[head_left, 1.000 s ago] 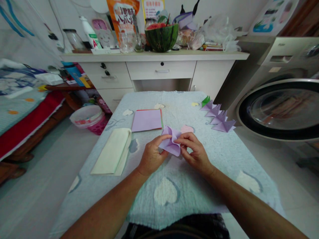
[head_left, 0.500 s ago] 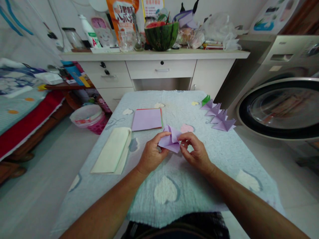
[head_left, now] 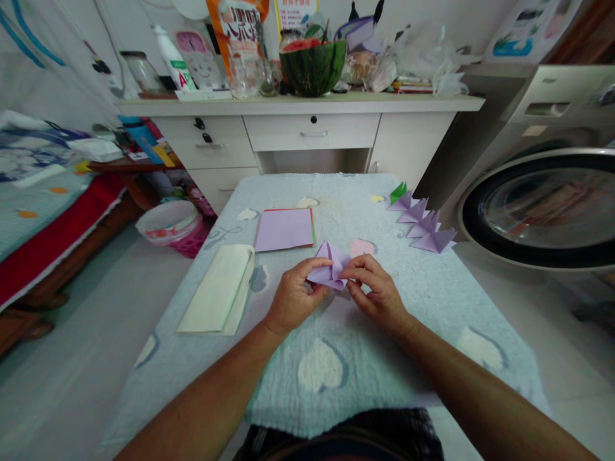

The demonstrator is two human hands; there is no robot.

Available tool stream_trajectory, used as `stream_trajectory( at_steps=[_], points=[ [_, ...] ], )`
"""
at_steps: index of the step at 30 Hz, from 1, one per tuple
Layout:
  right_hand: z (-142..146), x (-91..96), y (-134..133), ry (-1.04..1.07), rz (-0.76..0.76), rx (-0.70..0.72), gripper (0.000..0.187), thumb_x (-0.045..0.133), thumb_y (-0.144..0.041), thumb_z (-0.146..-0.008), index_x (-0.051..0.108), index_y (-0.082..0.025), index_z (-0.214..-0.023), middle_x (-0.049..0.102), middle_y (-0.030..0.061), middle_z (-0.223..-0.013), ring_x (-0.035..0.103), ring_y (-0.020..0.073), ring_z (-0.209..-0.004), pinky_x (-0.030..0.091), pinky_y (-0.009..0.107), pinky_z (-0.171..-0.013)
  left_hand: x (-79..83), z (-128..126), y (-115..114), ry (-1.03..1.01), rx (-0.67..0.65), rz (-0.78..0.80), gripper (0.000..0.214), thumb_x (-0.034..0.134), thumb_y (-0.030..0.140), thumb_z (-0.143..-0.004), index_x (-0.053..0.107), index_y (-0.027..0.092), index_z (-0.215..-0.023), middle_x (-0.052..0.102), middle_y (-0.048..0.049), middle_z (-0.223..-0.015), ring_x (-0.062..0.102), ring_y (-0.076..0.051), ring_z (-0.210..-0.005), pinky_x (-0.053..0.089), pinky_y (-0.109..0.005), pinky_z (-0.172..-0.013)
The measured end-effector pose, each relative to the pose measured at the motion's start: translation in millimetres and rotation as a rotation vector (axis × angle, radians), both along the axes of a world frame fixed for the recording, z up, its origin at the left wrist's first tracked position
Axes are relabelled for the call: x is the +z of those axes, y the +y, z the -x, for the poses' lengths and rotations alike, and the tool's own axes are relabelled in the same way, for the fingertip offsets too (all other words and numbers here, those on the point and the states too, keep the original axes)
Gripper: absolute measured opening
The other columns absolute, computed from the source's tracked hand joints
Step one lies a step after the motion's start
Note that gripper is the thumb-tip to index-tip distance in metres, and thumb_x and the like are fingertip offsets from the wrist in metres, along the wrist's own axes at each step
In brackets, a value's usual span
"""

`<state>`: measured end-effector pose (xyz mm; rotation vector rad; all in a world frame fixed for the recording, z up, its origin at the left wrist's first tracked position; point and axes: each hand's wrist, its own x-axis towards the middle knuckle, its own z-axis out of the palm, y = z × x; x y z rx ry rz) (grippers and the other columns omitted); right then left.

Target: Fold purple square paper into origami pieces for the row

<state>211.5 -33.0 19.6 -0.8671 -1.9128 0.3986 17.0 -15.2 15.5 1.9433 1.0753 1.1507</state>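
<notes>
A partly folded piece of purple origami paper (head_left: 328,271) is held just over the middle of the table between my two hands. My left hand (head_left: 298,291) pinches its left side, thumb below and fingers on top. On its right side, my right hand (head_left: 377,288) grips the edge and a fold with thumb and fingertips. Beyond my left hand lies a stack of square paper (head_left: 284,229), purple on top with red and green edges showing. Several folded purple paper pieces (head_left: 432,238) stand in a row at the far right, with a green folded piece (head_left: 398,192) behind them.
A folded pale-green cloth or paper (head_left: 216,291) lies at the left on the heart-patterned tablecloth (head_left: 375,378). Behind the table, a white cabinet (head_left: 312,131) carries a cut watermelon (head_left: 313,67) and jars. A washing machine (head_left: 542,205) stands right, a pink bin (head_left: 173,227) left.
My right fingers have moved slightly inward over the purple paper and press a fold. The paper's lower right corner has risen and its shape looks more compact. My left hand keeps its grip.
</notes>
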Motion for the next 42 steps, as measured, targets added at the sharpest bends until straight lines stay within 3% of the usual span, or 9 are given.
stream_trajectory(
  at_steps=[8,12,18,24,29,35,39,42],
  points=[
    [0,2.3,0,0.003,0.064,-0.059,0.028,0.057,-0.009,-0.083,0.056,-0.023,-0.108,0.056,0.0040,-0.092,0.053,0.0154,-0.079,0.047,0.028,-0.063,5.6,-1,0,0.039,0.012,-0.100,0.030,0.068,0.012,-0.077,0.067,0.022,-0.105,0.071,-0.0028,-0.097,0.066,-0.015,-0.085,0.054,-0.024,-0.075],
    [1,1.7,0,0.001,0.060,-0.046,0.032,0.055,-0.010,-0.085,0.058,-0.025,-0.113,0.053,0.0042,-0.092,0.053,0.0159,-0.081,0.048,0.027,-0.063,8.0,-2,-1,0.029,0.011,-0.122,0.028,0.069,0.012,-0.076,0.066,0.021,-0.103,0.071,-0.0019,-0.095,0.066,-0.014,-0.082,0.053,-0.023,-0.072],
    [1,-0.6,1,-0.011,0.024,-0.039,0.023,0.052,-0.012,-0.088,0.061,-0.024,-0.106,0.052,0.0048,-0.091,0.053,0.0161,-0.080,0.047,0.029,-0.065,7.1,-2,-2,0.008,0.017,-0.095,0.029,0.069,0.015,-0.077,0.066,0.021,-0.105,0.071,-0.0029,-0.099,0.067,-0.017,-0.091,0.053,-0.027,-0.082],
    [1,-3.0,2,-0.015,0.058,-0.020,0.016,0.051,-0.014,-0.090,0.059,-0.023,-0.100,0.052,0.0042,-0.092,0.053,0.0155,-0.082,0.047,0.029,-0.070,0.5,-2,-2,-0.042,0.029,0.005,0.028,0.069,0.019,-0.078,0.067,0.020,-0.106,0.071,-0.0032,-0.098,0.067,-0.016,-0.084,0.053,-0.024,-0.074],
    [3,-0.6,0,0.073,0.191,-0.108,0.006,0.058,-0.021,-0.087,0.053,-0.022,-0.091,0.053,0.0011,-0.082,0.052,0.0126,-0.069,0.045,0.025,-0.059,-0.5,-7,-4,-0.245,0.010,0.137,0.046,0.068,0.019,-0.077,0.056,0.020,-0.122,0.068,-0.0057,-0.108,0.067,-0.015,-0.086,0.053,-0.024,-0.078],
    [5,0.9,-2,0.104,0.296,-0.086,0.012,0.061,-0.027,-0.086,0.058,-0.021,-0.096,0.058,0.0001,-0.077,0.053,0.0117,-0.063,0.044,0.024,-0.057,9.1,-11,-5,-0.453,-0.052,0.290,0.082,0.067,0.020,-0.077,0.021,0.024,-0.146,0.069,-0.0013,-0.093,0.066,-0.011,-0.075,0.052,-0.022,-0.075],
    [6,-0.8,-3,0.134,0.365,-0.051,0.010,0.060,-0.030,-0.087,0.059,-0.021,-0.087,0.055,-0.0017,-0.069,0.051,0.0109,-0.059,0.043,0.024,-0.055,10.5,-13,-4,-0.508,-0.071,0.332,0.087,0.069,0.022,-0.076,0.019,0.023,-0.147,0.068,-0.0003,-0.089,0.064,-0.010,-0.073,0.052,-0.022,-0.074],
    [6,-1.1,-3,0.154,0.379,-0.043,0.011,0.059,-0.031,-0.088,0.058,-0.020,-0.085,0.054,-0.0020,-0.068,0.050,0.0107,-0.058,0.042,0.024,-0.056,7.6,-14,-3,-0.550,-0.079,0.367,0.085,0.073,0.023,-0.073,0.027,0.022,-0.144,0.067,-0.0002,-0.088,0.064,-0.011,-0.073,0.052,-0.022,-0.072]
  ],
)
